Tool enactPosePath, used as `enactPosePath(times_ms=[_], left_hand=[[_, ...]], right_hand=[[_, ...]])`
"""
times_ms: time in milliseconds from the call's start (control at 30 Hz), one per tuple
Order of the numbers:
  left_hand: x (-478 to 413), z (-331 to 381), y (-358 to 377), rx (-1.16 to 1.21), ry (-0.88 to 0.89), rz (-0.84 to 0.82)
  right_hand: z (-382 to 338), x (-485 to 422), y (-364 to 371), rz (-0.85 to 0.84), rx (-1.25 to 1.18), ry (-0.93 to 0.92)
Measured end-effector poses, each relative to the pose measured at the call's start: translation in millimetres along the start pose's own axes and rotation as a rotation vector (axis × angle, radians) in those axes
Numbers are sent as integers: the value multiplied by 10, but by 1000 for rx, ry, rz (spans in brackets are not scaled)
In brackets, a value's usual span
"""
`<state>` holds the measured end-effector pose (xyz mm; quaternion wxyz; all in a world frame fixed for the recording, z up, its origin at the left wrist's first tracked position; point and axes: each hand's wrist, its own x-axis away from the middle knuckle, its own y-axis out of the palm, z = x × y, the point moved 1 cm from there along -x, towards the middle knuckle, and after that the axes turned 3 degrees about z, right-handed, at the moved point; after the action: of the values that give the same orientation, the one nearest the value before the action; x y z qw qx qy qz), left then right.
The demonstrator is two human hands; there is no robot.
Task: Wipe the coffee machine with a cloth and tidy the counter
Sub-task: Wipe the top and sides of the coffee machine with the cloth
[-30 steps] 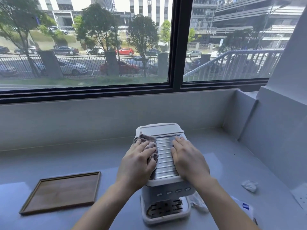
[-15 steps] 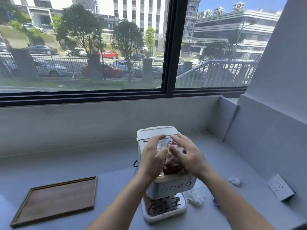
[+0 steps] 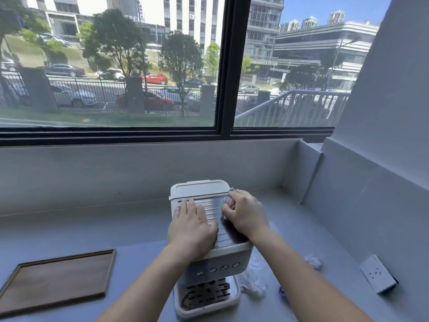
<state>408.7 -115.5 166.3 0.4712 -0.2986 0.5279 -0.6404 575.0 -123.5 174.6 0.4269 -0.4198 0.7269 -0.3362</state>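
Person's limbs, seen from above. Left hand [image 3: 192, 228] and right hand [image 3: 246, 217]: bare, with knuckles and short fingernails showing. Left forearm [image 3: 148, 282] and right forearm [image 3: 301, 275]: bare skin along the whole length in view, to the near edge.

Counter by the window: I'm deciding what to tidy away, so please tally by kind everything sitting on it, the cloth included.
Coffee machine: 1
Cloth, bunched on the machine's top: 1
Wooden tray: 1
Crumpled litter, one clear piece and one white piece: 2
Small purple thing, too small to identify: 1
Total: 6
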Motion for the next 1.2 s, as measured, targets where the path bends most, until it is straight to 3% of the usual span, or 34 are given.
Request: enactPosePath(times_ms=[133,233,433,567,700,833,1100,1200], left_hand=[[37,1,51,-22,12,57],[34,-11,64,-23,12,60],[12,-49,108,-21,-11,78],[15,-25,99,-13,-5,100],[23,-10,69,-12,-2,107],[30,26,44,-19,-6,78],[57,58,3,-37,-37,33],[74,58,-3,-16,-36,26]], right_hand=[[-33,-452,119,-3,27,-21],[-76,-833,151,-120,-35,63],[-25,-1275,195,-367,-386,213],[195,-1152,217,-382,-673,340],[370,-776,101,-301,-612,266],[406,-135,12,-56,-505,142],[414,755,-82,111,-682,228],[297,998,-4,278,-686,272]])
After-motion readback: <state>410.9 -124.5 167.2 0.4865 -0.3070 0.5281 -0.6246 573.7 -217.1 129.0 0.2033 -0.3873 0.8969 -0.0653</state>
